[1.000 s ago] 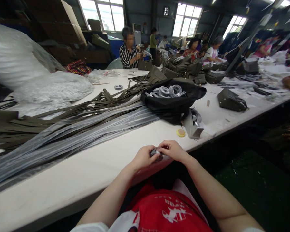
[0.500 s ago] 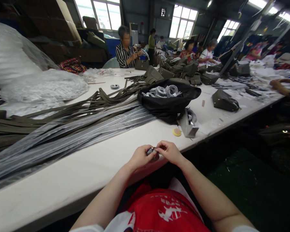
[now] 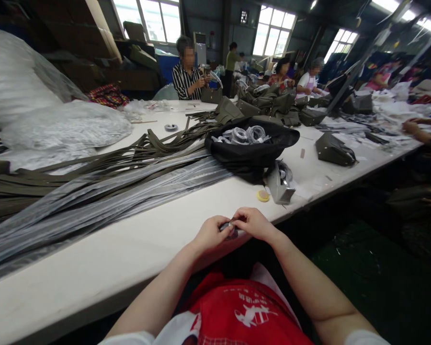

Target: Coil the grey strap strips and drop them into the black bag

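At the table's near edge, my left hand (image 3: 210, 234) is closed around a small dark grey rolled piece (image 3: 224, 225), mostly covered by the fingers. My right hand (image 3: 254, 224) meets it from the other side, thumb and fingertips pinched at the roll's edge. Ahead of the hands lies a round yellow disc (image 3: 262, 195). Beside it stands a grey tape dispenser (image 3: 282, 190). A black bag (image 3: 244, 158) behind them holds several film-wrapped rolled straps (image 3: 240, 136).
Long dark olive straps (image 3: 143, 152) and film-wrapped strips (image 3: 129, 191) stretch across the left of the white table (image 3: 158, 235). Dark handbags (image 3: 335, 148) are heaped farther back and right. White plastic sacks (image 3: 68, 127) sit at left. Several co-workers, one in a striped shirt (image 3: 185, 81), work around the table.
Both hands stay in nearly the same place. My right fingers have shifted slightly on the small rolled piece. The camera view has moved a little.
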The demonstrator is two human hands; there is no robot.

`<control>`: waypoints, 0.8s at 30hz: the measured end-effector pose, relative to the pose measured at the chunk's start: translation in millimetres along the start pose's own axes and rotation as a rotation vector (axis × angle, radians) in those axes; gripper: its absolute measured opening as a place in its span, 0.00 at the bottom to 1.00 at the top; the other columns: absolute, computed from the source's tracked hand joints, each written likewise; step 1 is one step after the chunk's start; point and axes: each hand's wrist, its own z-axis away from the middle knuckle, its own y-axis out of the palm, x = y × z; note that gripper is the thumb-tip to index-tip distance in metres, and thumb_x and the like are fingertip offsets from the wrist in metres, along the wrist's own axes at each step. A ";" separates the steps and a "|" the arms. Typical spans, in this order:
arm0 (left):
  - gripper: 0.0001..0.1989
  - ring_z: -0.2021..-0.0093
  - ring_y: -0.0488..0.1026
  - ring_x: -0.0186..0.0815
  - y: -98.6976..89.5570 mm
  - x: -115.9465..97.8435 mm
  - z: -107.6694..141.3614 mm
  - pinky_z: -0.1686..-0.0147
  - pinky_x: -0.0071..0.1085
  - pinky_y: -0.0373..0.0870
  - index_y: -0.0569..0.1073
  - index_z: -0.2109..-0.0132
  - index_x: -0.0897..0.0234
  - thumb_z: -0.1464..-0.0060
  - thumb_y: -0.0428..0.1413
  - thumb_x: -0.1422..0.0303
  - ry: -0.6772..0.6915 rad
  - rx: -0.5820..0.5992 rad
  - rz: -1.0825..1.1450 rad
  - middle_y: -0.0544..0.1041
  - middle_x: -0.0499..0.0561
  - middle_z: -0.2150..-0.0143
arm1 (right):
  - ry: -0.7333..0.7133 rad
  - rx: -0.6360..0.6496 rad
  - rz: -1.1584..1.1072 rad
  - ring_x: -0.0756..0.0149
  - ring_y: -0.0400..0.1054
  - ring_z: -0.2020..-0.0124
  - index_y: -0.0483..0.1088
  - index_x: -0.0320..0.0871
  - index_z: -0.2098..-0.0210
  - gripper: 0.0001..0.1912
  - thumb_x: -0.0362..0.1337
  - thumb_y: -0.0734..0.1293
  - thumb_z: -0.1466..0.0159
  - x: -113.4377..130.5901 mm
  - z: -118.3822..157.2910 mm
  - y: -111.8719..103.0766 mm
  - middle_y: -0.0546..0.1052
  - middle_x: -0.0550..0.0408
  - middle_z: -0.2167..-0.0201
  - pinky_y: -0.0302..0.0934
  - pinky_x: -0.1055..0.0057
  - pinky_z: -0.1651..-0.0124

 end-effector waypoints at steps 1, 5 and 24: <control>0.14 0.66 0.74 0.35 -1.6 0.1 -0.1 0.65 0.27 0.66 0.79 0.62 0.62 0.44 0.51 0.63 0.020 0.007 -0.002 0.80 0.50 0.67 | -0.014 -0.007 0.051 0.68 0.69 0.72 0.75 0.43 0.72 0.03 0.32 0.68 0.42 0.1 -0.2 0.2 0.77 0.57 0.74 0.60 0.74 0.68; 0.12 0.65 0.74 0.35 -8.1 2.0 -0.2 0.61 0.26 0.67 0.78 0.59 0.61 0.48 0.53 0.68 0.096 0.070 -0.010 0.80 0.48 0.63 | -0.113 -0.058 0.254 0.69 0.66 0.73 0.71 0.44 0.72 0.03 0.31 0.69 0.42 -0.9 0.1 4.9 0.74 0.58 0.75 0.56 0.74 0.70; 0.22 0.69 0.72 0.34 -15.0 19.9 -13.7 0.64 0.29 0.66 0.78 0.59 0.70 0.59 0.65 0.58 -0.309 -0.053 0.777 0.79 0.54 0.66 | -0.368 -0.234 0.447 0.58 0.68 0.51 0.66 0.44 0.45 0.19 0.30 0.60 0.35 -13.7 24.3 9.7 0.74 0.47 0.52 0.65 0.59 0.46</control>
